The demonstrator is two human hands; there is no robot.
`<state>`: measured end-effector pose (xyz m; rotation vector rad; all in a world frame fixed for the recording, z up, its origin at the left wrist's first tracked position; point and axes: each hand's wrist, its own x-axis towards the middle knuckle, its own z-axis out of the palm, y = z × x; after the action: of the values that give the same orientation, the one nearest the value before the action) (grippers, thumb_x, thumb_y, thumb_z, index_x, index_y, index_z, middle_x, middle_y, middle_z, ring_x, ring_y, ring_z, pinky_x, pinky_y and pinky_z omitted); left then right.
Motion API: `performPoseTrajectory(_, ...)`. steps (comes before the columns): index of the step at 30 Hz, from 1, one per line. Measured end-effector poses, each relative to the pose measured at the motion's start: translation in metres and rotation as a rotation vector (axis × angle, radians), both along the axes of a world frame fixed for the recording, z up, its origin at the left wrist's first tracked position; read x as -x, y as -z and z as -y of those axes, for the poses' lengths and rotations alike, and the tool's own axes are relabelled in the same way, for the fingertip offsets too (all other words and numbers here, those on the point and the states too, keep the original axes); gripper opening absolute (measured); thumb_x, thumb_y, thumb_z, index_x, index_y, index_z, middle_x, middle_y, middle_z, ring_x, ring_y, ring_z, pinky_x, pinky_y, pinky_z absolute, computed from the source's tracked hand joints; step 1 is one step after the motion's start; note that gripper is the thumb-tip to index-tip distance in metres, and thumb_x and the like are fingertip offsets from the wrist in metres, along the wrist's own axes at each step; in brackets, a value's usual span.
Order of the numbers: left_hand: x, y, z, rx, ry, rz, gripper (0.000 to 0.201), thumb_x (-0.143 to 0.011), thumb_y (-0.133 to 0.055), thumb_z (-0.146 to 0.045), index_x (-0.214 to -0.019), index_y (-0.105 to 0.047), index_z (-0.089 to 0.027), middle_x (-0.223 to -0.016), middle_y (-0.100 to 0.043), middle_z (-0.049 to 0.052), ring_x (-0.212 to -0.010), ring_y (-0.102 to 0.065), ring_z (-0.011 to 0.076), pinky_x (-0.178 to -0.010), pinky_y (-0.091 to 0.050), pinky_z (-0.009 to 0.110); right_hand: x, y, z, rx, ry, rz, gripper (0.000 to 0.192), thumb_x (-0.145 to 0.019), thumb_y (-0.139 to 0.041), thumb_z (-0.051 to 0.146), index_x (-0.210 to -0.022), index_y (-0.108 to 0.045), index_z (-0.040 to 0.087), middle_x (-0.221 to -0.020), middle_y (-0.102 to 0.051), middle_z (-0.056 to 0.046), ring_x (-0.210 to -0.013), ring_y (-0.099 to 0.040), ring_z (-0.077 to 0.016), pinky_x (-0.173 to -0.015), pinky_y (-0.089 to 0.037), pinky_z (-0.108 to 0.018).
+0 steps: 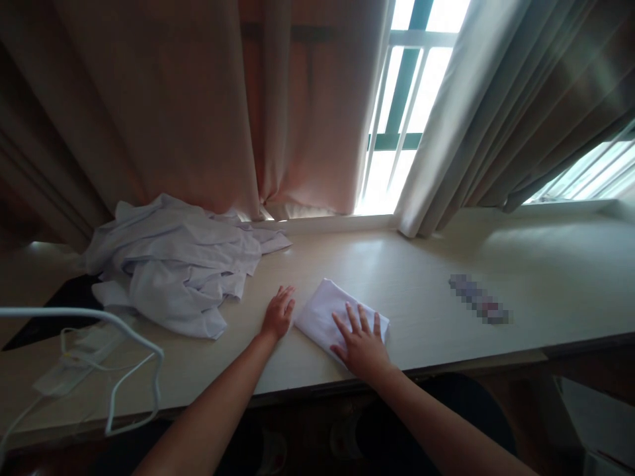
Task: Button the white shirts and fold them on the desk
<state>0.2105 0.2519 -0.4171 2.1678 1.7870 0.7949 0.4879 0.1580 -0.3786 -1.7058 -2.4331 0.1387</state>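
My right hand (361, 345) lies palm-down, fingers spread, on the folded white cloth packet (321, 312), gripping nothing. Packet sits flat on the pale wood-look worktop (421, 297). Just left of packet: my left hand (278, 313), loosely open, empty. Further left of it: crumpled white fabric heap (181, 254).

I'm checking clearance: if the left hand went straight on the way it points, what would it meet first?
The left hand would probably meet the pale ledge below the curtain first, passing clear of the folded white cloth; depth is hard to judge.
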Motion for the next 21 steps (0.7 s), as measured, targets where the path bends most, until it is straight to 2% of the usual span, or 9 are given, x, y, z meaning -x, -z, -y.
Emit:
performPoseTrajectory(2,0.005,0.003,0.004,0.01,-0.049,-0.022,0.051,-0.102,-0.025,-0.039,-0.145,-0.048,-0.023,-0.154,-0.045,0.004,-0.151,-0.023,0.0218,-0.12,-0.028,0.045,0.005,-0.006,-0.004,0.029,-0.231,-0.011,0.069,-0.091,-0.046,0.062,-0.154,-0.026,0.046,-0.167,-0.01,0.001,-0.153,-0.002,-0.0378,-0.117,0.007,-0.067)
performPoseTrajectory(3,0.006,0.003,0.005,0.015,-0.06,-0.042,0.051,-0.102,-0.026,-0.039,-0.145,-0.048,-0.023,-0.154,-0.045,0.004,-0.151,-0.023,0.0224,-0.12,-0.027,0.046,0.008,-0.006,-0.008,0.058,-0.302,-0.012,0.065,-0.092,-0.045,0.06,-0.154,-0.026,0.048,-0.166,-0.012,0.003,-0.153,-0.002,-0.0371,-0.117,0.006,-0.067)
performPoseTrajectory(5,0.004,0.004,0.007,0.022,-0.059,-0.094,0.05,-0.102,-0.027,-0.039,-0.146,-0.047,-0.025,-0.154,-0.044,0.004,-0.15,-0.025,0.0227,-0.12,-0.026,0.047,0.012,0.0,-0.022,0.112,-0.33,-0.007,0.062,-0.094,-0.042,0.06,-0.153,-0.026,0.048,-0.166,-0.015,0.003,-0.153,-0.004,-0.038,-0.116,0.004,-0.068)
performPoseTrajectory(7,0.0,0.003,0.007,0.022,-0.04,-0.152,0.049,-0.102,-0.027,-0.039,-0.146,-0.046,-0.028,-0.154,-0.044,0.003,-0.15,-0.027,0.022,-0.12,-0.023,0.048,0.011,0.01,-0.044,0.143,-0.267,0.005,0.062,-0.095,-0.038,0.061,-0.154,-0.024,0.047,-0.167,-0.014,0.001,-0.152,-0.005,-0.0392,-0.115,0.002,-0.069)
performPoseTrajectory(10,-0.006,0.002,0.005,0.027,-0.036,-0.234,0.048,-0.102,-0.028,-0.04,-0.146,-0.047,-0.033,-0.153,-0.046,0.001,-0.147,-0.032,0.0217,-0.121,-0.02,0.049,0.0,0.024,-0.091,0.168,-0.086,0.042,0.063,-0.097,-0.033,0.061,-0.156,-0.02,0.045,-0.168,-0.008,0.0,-0.152,-0.002,-0.0394,-0.114,-0.001,-0.069)
performPoseTrajectory(16,-0.01,0.0,-0.008,0.046,-0.06,-0.325,0.046,-0.101,-0.034,-0.039,-0.144,-0.048,-0.034,-0.153,-0.045,0.002,-0.145,-0.034,0.0244,-0.119,-0.019,0.052,-0.044,0.039,-0.219,0.186,0.291,0.104,0.064,-0.097,-0.024,0.062,-0.157,-0.009,0.045,-0.168,0.002,0.002,-0.151,0.005,-0.038,-0.112,-0.004,-0.069)
performPoseTrajectory(21,-0.011,-0.001,-0.016,0.032,-0.052,-0.353,0.045,-0.1,-0.037,-0.037,-0.144,-0.047,-0.033,-0.153,-0.045,0.003,-0.145,-0.034,0.0245,-0.119,-0.019,0.054,-0.077,0.046,-0.316,0.198,0.416,0.102,0.064,-0.096,-0.02,0.062,-0.157,-0.01,0.045,-0.168,0.001,0.002,-0.15,0.001,-0.0382,-0.11,-0.009,-0.069)
